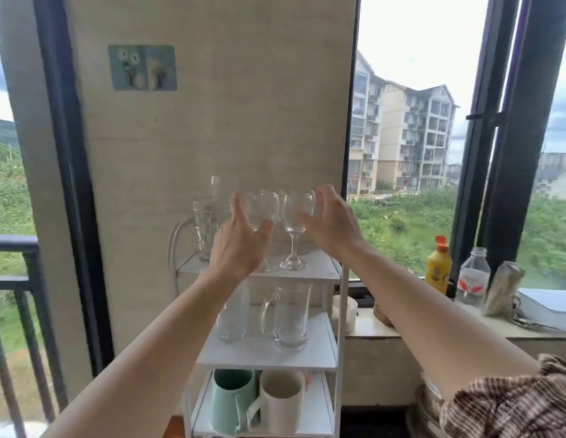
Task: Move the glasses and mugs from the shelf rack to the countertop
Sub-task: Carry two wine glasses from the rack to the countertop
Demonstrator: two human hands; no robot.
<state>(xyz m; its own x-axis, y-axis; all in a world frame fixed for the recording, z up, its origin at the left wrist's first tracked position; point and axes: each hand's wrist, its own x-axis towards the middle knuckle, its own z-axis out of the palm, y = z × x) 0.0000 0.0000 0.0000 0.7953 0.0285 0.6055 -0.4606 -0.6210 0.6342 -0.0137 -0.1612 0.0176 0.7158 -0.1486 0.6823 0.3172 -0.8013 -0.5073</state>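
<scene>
A white three-tier shelf rack (319, 270) stands against the wall. On its top shelf are two wine glasses side by side. My left hand (237, 245) wraps the bowl of the left wine glass (263, 208). My right hand (334, 222) cups the bowl of the right wine glass (295, 216), whose foot rests on the shelf. Behind them stand a clear tumbler (205, 230) and a tall glass (221, 188). The middle shelf holds a glass mug (290, 314) and a tall glass (232, 314). A green mug (231, 399) and a white mug (280, 403) stand on the bottom shelf.
Right of the rack runs a stone window ledge (365, 328) with a white cup (345, 311), an orange bottle (438, 267), a clear bottle (473, 276), a paper bag (503, 289) and a white box (547, 306). Stacked glass bowls (427, 403) sit low at the right.
</scene>
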